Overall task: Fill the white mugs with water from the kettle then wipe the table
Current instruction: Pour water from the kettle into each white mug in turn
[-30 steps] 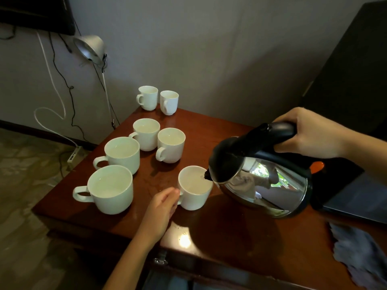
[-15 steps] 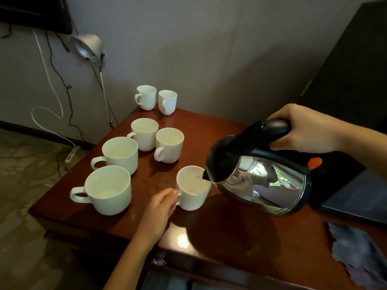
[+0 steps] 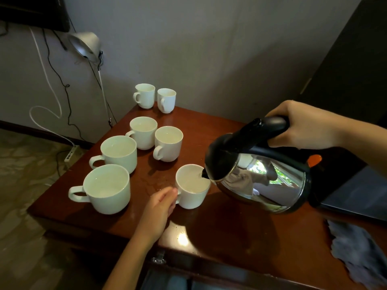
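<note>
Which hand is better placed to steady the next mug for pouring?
Left, probably. The left hand holds the handle of the near mug, beside the other mugs; the right hand holds the kettle.

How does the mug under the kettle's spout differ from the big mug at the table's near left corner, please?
The mug under the spout is smaller; the corner mug is wider and taller. The left hand holds the first by its handle; the corner mug's handle is free. The kettle, in the right hand, tips over the first; nothing is above the corner mug. Both are white and upright on the table.
</note>
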The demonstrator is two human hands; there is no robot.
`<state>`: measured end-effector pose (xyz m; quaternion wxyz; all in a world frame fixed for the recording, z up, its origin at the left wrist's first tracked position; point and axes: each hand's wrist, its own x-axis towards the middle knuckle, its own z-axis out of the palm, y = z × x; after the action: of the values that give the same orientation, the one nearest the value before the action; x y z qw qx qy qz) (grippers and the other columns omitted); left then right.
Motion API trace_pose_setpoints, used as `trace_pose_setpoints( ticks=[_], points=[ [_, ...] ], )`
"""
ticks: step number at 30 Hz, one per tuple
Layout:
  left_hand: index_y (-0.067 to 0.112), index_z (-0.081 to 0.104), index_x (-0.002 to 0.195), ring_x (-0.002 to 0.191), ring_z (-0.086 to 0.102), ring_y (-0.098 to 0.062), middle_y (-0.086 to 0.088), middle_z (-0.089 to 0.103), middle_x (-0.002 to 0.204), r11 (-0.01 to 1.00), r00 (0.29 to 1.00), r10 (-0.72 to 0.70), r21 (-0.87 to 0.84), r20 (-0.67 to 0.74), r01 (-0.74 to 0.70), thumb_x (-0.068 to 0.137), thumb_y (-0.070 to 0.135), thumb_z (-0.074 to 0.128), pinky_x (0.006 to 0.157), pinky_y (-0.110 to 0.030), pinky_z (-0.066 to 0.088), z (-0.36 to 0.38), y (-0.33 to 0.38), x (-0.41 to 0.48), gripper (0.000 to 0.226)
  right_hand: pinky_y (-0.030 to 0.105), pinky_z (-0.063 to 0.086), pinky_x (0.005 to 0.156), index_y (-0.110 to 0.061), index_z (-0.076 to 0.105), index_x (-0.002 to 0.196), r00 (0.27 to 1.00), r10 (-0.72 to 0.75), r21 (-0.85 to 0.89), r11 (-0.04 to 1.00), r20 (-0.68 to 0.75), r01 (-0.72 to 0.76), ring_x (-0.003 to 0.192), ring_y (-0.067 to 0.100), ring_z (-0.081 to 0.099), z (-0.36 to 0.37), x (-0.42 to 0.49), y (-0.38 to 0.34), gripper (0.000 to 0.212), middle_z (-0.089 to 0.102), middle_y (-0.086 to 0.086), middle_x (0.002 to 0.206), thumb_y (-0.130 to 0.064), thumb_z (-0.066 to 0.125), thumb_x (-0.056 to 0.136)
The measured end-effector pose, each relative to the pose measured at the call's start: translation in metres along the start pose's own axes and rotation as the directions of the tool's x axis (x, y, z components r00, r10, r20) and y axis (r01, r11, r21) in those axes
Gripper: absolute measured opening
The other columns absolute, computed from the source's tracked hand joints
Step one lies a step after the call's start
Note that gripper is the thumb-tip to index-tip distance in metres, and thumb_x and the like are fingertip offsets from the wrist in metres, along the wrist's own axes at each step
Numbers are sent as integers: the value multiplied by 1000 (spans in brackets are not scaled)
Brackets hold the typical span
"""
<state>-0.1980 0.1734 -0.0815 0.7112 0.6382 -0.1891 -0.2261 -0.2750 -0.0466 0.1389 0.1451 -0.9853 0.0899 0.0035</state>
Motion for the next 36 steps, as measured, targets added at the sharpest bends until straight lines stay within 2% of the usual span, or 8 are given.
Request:
trace_pose_setpoints(
  ticks=[8, 12, 17, 24, 30, 36],
  points=[
    [16, 47, 62, 44, 49, 5, 15, 50, 43, 1000, 1000, -2, 6, 3, 2, 98, 11, 39, 48, -5, 38, 0, 1, 0, 38, 22, 41, 40, -16, 63, 68, 1000, 21, 1, 1000, 12, -21, 41, 9, 54, -1, 2, -3, 5, 62, 0, 52, -17, 67, 65],
    [14, 46, 62, 44, 49, 6, 15, 50, 42, 1000, 1000, -1, 10, 4, 0, 99, 10, 39, 47, -5, 38, -1, 0, 0, 38, 23, 42, 41, -16, 64, 68, 1000, 11, -8, 1000, 19, -11, 43, 13, 56, -2, 4, -4, 5, 63, 4, 54, -16, 68, 66],
    [19, 48, 64, 45, 50, 5, 17, 52, 43, 1000, 1000, -7, -1, -2, 7, 98, 11, 40, 49, -4, 38, -1, -1, 0, 36, 21, 40, 39, -13, 64, 68, 999, 10, -18, 1000, 33, -10, 41, 10, 53, -3, 5, -7, 4, 62, 7, 55, -13, 68, 68],
    [16, 46, 62, 45, 48, 5, 14, 50, 43, 1000, 1000, 12, 12, 2, -12, 98, 11, 40, 48, -5, 37, -2, -3, 1, 38, 30, 44, 45, -13, 62, 66, 999, 23, -33, 999, 24, -22, 45, 19, 56, -2, 7, -4, 7, 62, 12, 57, -12, 68, 69],
    [16, 46, 61, 45, 44, 2, 12, 45, 44, 1000, 1000, 13, 19, -8, -13, 98, 13, 41, 48, -6, 35, -4, -6, 2, 38, 30, 45, 45, -14, 64, 69, 999, 21, -31, 999, 39, -20, 46, 21, 57, -3, 7, -7, 5, 64, 15, 60, -12, 68, 71],
    [15, 45, 61, 44, 46, 4, 13, 47, 43, 1000, 1000, 14, 10, -3, -14, 98, 12, 40, 48, -5, 35, -3, -6, 2, 38, 22, 42, 38, -14, 62, 65, 998, 40, 0, 999, 41, -40, 40, 11, 52, -3, 6, -6, 10, 58, 4, 50, -9, 68, 71]
  ],
)
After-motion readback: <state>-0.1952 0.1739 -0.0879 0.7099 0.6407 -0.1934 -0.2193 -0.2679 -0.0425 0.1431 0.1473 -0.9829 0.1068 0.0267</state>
